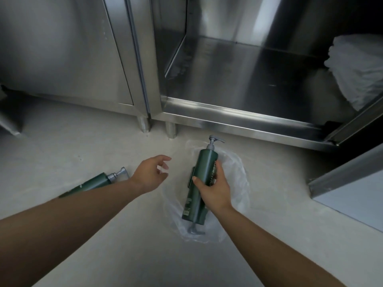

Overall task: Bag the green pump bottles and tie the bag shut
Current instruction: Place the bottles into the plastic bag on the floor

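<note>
- Loose green pump bottle [94, 182] lies on the floor [83, 146], well left of the clear plastic bag [236, 175], partly hidden by the forearm.
- Left hand [149, 175] hovers just left of the bag, fingers spread, holding nothing.
- Right hand [214, 188] is clamped around two bottles [204, 168] over the bag, pumps pointing opposite ways.
- My guess: the flat bag isn't held open, so the bottles could land on top of it or slip.
</note>
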The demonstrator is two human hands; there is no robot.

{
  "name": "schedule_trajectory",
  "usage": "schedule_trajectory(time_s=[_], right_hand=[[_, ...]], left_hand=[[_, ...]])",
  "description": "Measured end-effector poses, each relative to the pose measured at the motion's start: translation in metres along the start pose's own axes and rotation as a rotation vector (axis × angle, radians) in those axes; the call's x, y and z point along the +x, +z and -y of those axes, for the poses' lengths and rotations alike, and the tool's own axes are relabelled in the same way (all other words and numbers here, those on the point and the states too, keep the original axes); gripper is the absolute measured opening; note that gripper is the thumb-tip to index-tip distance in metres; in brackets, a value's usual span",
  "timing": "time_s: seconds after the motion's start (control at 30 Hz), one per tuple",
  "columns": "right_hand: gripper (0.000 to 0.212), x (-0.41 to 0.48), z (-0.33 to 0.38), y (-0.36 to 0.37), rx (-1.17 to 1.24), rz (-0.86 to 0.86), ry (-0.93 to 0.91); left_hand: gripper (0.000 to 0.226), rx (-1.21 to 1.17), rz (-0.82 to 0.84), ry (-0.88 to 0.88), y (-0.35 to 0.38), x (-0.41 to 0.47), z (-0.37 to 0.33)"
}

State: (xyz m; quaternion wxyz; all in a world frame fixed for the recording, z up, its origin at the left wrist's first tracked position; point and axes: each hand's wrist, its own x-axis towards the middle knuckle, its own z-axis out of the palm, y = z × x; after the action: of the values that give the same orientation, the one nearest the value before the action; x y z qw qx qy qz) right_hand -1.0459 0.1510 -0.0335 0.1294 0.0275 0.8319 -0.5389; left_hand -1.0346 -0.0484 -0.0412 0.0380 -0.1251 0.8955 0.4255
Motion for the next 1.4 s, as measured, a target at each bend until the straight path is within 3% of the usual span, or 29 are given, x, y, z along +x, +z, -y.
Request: schedule_trajectory(time_s=[0.2,0.3,0.5,0.7,1.07,1.4], right_hand=[[0.093,0.016,-0.004,0.026,-0.004,0.049,0.045],[0.09,0.021,-0.006,0.029,-0.09,0.051,0.02],[0.069,0.02,-0.008,0.009,-0.277,0.082,-0.196],[0.064,0.03,-0.015,-0.018,-0.398,0.094,-0.32],[0.062,0.032,0.01,0.022,-0.421,0.276,-0.348],[0.067,0.034,0.019,0.104,-0.512,0.375,-0.284]], left_hand=[[0.035,-0.232,-0.081,-0.148,0.002,-0.005,0.003],[0.027,-0.184,-0.074,-0.142,0.003,-0.006,0.004],[0.021,-0.047,-0.001,-0.097,0.011,-0.003,0.009],[0.018,-0.005,0.001,-0.066,0.017,0.003,0.006],[0.039,0.113,0.013,-0.105,-0.016,-0.012,0.014],[0.052,0.356,0.054,-0.201,-0.108,-0.029,0.107]])
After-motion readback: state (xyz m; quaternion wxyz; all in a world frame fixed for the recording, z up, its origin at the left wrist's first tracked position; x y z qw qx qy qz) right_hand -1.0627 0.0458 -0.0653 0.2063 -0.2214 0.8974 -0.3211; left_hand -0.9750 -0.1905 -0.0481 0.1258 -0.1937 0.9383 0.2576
